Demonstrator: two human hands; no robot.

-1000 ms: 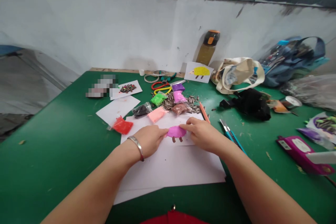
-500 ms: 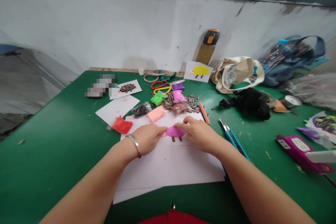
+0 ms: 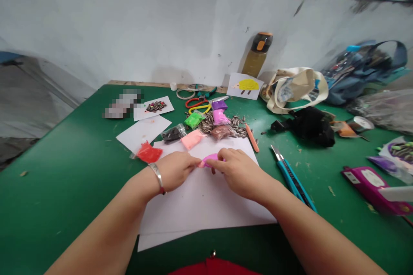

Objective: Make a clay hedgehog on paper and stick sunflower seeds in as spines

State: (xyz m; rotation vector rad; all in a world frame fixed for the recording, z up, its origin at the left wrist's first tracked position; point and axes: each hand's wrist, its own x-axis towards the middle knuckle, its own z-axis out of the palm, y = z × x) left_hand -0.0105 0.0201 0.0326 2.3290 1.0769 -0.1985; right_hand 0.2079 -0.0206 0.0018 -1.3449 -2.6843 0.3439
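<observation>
A flat clay animal (image 3: pixel 212 157) with a pink-purple body, a peach snout and brown legs lies on white paper (image 3: pixel 206 204). My left hand (image 3: pixel 176 171), with a silver bracelet at the wrist, is closed, its thumb and index finger at the snout. From the other side my right hand (image 3: pixel 237 172) lays an outstretched index finger on the body near the head. Its other fingers are loosely bent and apart, and it covers the rear of the figure. Just beyond are bags of peach clay (image 3: pixel 192 139), black clay (image 3: pixel 174 133) and red clay (image 3: pixel 149 153).
Sunflower seeds (image 3: pixel 206 124) lie heaped among more clay bags. Right of the paper are an orange clay tool (image 3: pixel 252 137) and a utility knife (image 3: pixel 292 178), blade out. Scissors (image 3: pixel 201 105) lie behind. A yellow hedgehog picture (image 3: pixel 245 86) leans near a bottle (image 3: pixel 256 56).
My right index finger has slid left over the clay body towards the snout, and the hand now hides more of the figure's rear. My left hand stays at the snout.
</observation>
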